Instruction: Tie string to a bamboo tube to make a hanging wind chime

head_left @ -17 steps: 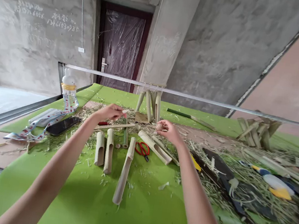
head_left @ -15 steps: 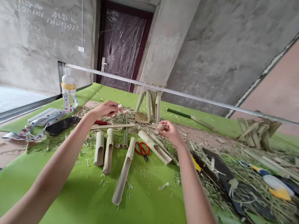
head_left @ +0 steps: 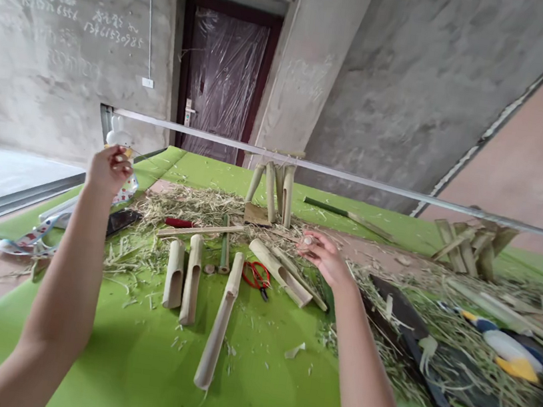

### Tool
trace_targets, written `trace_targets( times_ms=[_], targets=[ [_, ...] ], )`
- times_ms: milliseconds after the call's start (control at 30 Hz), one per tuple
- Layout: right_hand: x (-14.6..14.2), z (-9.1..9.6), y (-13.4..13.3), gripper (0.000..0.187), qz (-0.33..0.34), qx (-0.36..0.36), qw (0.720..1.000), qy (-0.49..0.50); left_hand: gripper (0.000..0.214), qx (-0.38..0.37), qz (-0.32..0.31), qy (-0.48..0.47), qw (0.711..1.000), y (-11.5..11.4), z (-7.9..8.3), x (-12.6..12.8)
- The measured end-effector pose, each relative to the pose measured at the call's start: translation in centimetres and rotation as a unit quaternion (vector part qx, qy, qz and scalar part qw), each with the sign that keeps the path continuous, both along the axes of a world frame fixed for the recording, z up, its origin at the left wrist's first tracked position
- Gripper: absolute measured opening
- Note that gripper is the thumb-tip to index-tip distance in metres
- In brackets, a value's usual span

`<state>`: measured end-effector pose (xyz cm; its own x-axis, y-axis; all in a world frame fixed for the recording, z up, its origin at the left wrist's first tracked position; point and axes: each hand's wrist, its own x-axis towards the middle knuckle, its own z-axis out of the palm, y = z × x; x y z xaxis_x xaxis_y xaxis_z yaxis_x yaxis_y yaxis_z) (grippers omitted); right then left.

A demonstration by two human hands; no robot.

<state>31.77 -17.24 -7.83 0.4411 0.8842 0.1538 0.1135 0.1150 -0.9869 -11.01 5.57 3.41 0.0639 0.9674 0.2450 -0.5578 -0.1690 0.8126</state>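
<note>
1. On my feed the left hand is raised at the left of the table, its fingers curled in toward the palm. I cannot tell from here whether it holds anything. Just behind it, partly covered, stands a plastic bottle with a printed ribbon running down toward the table.
2. The right hand is narrow, with its fingertips closed on a small pale round piece, too small for me to identify. That piece sits at the hand's left side, above the table.
3. Below the right hand I see a slotted bamboo tube lying at a slant, with a thin bamboo strip beside it. Red-handled scissors lie just left of the tube.
4. Between the hands are two short bamboo tubes lying side by side, a long bamboo tube, and a flat bamboo slat. Loose bamboo shavings are scattered around them.
5. Farther out, a small bamboo stand stands upright past the slat, and a second one sits at the far right. A long black blade and a white-and-yellow plastic item lie among shavings on the right.
6. All of this rests on a green mat.
</note>
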Motion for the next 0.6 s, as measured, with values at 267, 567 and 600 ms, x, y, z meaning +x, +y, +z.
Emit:
trace_targets(
  times_ms=[267, 567, 600],
  targets=[
    [3.3, -2.3, 0.3, 0.041, -0.185, -0.099, 0.956, -0.203, 0.018, -0.038, 0.229, 0.104, 0.967, -0.3, 1.0, -5.0],
    [3.0, -2.9, 0.2, 0.047, -0.256, -0.202, 0.816, -0.477, 0.011, 0.043, 0.211, 0.11, 0.97, 0.8, 1.9, -6.2],
    [2.1, -2.3, -0.1, 0.049, -0.266, -0.178, 0.814, -0.485, 0.014, 0.055, 0.198, 0.123, 0.971, 0.9, 2.0, -5.9]
  ],
)
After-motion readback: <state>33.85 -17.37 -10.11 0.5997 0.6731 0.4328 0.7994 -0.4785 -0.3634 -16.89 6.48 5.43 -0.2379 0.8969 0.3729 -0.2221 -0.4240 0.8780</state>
